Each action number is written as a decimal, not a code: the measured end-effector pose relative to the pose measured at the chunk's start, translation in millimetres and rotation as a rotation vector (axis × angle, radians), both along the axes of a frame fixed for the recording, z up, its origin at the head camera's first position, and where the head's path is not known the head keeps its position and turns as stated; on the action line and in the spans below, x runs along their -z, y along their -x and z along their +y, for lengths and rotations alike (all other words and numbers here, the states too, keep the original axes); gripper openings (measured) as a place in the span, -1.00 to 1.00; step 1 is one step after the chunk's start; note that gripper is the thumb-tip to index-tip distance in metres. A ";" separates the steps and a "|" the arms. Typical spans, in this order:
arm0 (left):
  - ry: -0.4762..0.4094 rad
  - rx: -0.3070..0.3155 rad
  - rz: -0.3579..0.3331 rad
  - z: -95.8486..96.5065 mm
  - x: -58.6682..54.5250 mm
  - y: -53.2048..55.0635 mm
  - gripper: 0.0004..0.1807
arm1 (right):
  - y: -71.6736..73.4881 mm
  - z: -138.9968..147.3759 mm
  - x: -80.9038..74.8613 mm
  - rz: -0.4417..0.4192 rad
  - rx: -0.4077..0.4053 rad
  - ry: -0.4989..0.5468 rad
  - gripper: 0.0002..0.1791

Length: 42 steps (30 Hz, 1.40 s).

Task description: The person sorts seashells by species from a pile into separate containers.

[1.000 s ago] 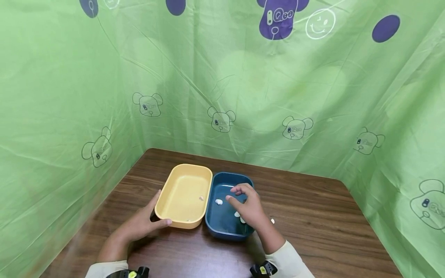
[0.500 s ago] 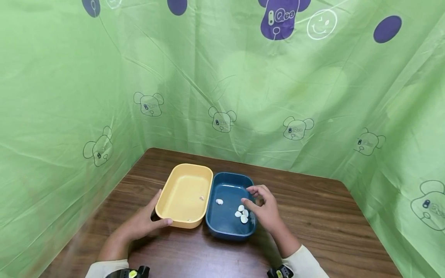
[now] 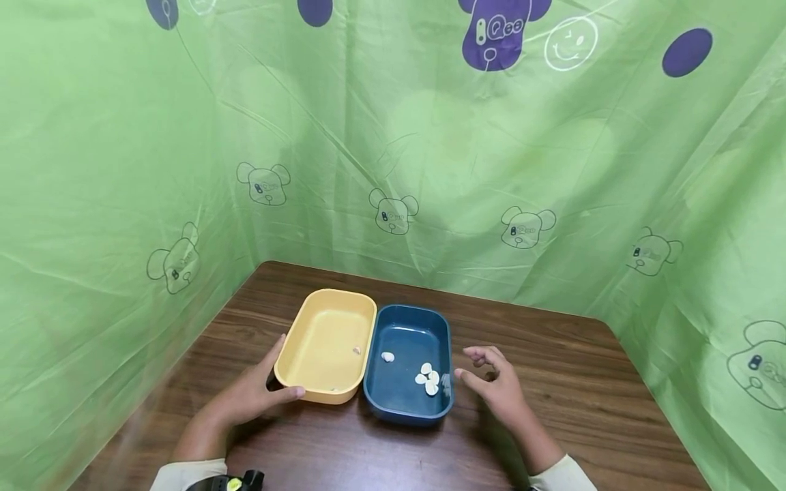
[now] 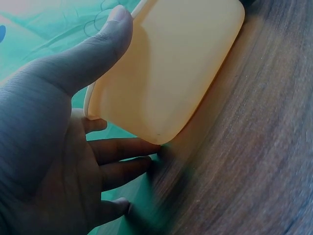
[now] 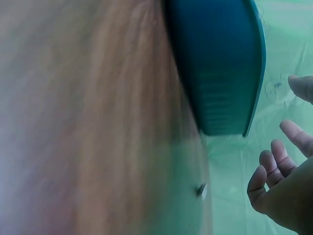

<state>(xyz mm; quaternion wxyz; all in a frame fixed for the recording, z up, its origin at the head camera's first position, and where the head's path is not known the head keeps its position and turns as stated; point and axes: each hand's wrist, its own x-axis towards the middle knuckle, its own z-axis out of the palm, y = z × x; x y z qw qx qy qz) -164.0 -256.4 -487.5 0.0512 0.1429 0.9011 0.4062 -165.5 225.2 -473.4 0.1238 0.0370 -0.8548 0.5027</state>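
Observation:
My left hand (image 3: 254, 392) rests at the near-left corner of a yellow plastic container (image 3: 325, 341). In the left wrist view the thumb lies against its near wall, and the fairly straight fingers reach along the other side. To the right of the blue container (image 3: 405, 402), my right hand (image 3: 499, 389) hovers over the table with loosely bent fingers and nothing between them. Several white shells (image 3: 432, 387) cluster inside the blue container, and another shell (image 3: 387, 356) lies toward its left wall. A small shell (image 3: 357, 350) sits in the yellow container.
The two containers stand side by side on a brown wooden table (image 3: 552, 354). A small pale piece (image 5: 202, 190) lies on the table in the right wrist view. Green printed curtains (image 3: 393, 136) surround the table's back and sides.
My right hand has moved right, from above the blue container to the table beside it, uncovering the shell cluster. My left hand and both containers have stayed in place.

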 end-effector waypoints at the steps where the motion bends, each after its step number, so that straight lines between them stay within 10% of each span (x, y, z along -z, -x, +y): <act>1: 0.000 0.001 0.005 -0.2 -0.3 0.1 0.35 | -1.4 3.4 1.0 -0.011 0.008 0.000 -0.59; 28: 0.007 0.006 -0.021 0.6 -0.7 0.0 0.34 | -9.1 46.7 32.7 -0.089 0.102 0.002 -0.45; 42: -0.016 0.008 -0.009 0.7 0.0 0.3 0.33 | -1.2 62.8 53.4 -0.070 -0.041 -0.132 -0.51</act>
